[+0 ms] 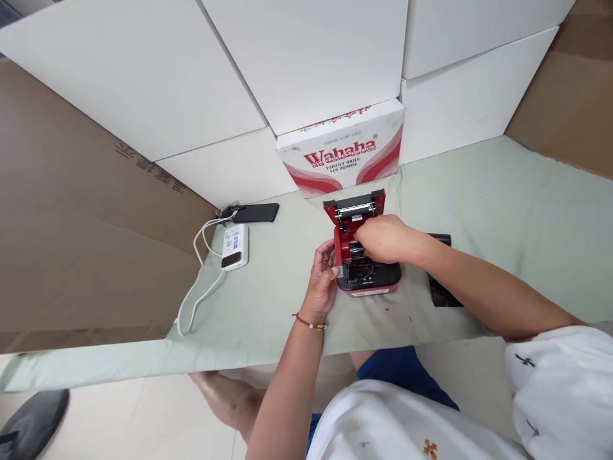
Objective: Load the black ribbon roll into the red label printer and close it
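Note:
A red and black label printer (pixel 368 278) stands on the cloth-covered table with its lid (pixel 357 207) raised. My left hand (pixel 325 271) grips the printer's left side, thumb at the front corner and fingers along the wall. My right hand (pixel 385 237) reaches into the open printer from the right. Its fingers are curled and point down inside, and their tips are hidden. A shiny black roll (pixel 357 251) lies in the printer beside these fingers; whether they hold it I cannot see.
Behind the printer stands a white and red Wahaha carton (pixel 341 153). To the left lie a white power bank (pixel 235 247) with a cable (pixel 194 291) and a black phone (pixel 258 213). Shiny black material (pixel 443 294) lies under my right forearm. Cardboard (pixel 96 223) borders the left.

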`<state>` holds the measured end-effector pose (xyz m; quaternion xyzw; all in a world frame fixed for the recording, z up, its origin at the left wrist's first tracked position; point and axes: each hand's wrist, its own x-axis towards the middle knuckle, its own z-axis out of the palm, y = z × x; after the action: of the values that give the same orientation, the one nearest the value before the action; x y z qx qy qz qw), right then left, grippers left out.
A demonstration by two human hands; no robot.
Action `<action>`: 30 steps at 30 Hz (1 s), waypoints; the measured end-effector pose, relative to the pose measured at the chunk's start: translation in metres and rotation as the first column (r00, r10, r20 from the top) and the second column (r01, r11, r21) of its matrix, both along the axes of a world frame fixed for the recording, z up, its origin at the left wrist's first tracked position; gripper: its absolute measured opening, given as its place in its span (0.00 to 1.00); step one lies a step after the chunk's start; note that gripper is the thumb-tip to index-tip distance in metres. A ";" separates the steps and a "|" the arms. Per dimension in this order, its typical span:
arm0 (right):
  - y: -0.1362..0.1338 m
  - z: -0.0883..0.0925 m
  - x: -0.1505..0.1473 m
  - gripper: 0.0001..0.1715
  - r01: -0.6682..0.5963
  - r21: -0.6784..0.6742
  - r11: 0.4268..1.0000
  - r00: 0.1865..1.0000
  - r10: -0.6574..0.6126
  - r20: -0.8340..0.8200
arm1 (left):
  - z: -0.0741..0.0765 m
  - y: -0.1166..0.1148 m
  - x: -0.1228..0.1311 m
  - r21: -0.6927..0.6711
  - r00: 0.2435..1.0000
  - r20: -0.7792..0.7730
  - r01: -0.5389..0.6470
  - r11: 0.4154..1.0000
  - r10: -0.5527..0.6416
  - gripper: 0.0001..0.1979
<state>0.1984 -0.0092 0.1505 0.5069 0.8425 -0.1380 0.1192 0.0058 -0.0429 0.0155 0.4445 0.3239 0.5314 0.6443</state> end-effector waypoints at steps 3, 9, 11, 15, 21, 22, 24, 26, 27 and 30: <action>-0.009 0.013 0.010 0.15 0.063 0.035 0.997 0.997 -0.061 -0.049 | 0.001 0.000 0.000 0.003 1.000 -0.005 -0.004 1.000 0.004 0.34; -0.039 0.053 0.083 0.25 0.161 -0.006 0.987 0.909 -0.151 -0.388 | 0.001 -0.001 0.001 -0.004 1.000 -0.003 -0.010 1.000 0.010 0.33; -0.040 0.047 0.110 0.26 0.268 -0.041 0.963 0.891 -0.264 -0.369 | 0.001 -0.001 0.001 -0.011 1.000 0.014 -0.002 1.000 0.003 0.32; -0.035 0.002 0.129 0.20 0.303 -0.133 0.944 0.916 -0.327 -0.231 | 0.002 -0.001 0.001 -0.005 1.000 0.001 -0.007 1.000 0.007 0.32; -0.044 -0.052 0.119 0.28 0.414 -0.032 0.910 0.871 -0.406 -0.278 | 0.002 -0.001 0.000 -0.006 1.000 -0.012 -0.018 1.000 0.018 0.33; -0.046 -0.055 0.123 0.29 0.479 0.022 0.877 0.848 -0.457 -0.269 | 0.001 -0.001 0.000 -0.006 1.000 -0.015 -0.018 1.000 0.018 0.33; -0.050 -0.062 0.136 0.30 0.551 0.097 0.829 0.823 -0.520 -0.228 | 0.001 -0.001 -0.001 -0.007 1.000 -0.017 -0.019 1.000 0.019 0.32; -0.052 -0.069 0.148 0.29 0.514 0.110 0.851 0.850 -0.488 -0.198 | 0.001 -0.001 -0.001 -0.008 1.000 -0.013 -0.018 1.000 0.018 0.32; -0.051 -0.073 0.152 0.29 0.474 0.102 0.875 0.872 -0.450 -0.193 | 0.002 -0.001 -0.001 -0.007 1.000 -0.010 -0.018 1.000 0.018 0.32; -0.052 -0.079 0.157 0.28 0.389 0.061 0.919 0.909 -0.372 -0.190 | 0.002 -0.001 -0.001 -0.002 1.000 -0.005 -0.023 1.000 0.023 0.32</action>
<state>0.3558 -0.0609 0.0710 0.6525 0.7404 -0.1612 -0.0091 0.0049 -0.0442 0.0174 0.4414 0.3310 0.5374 0.6378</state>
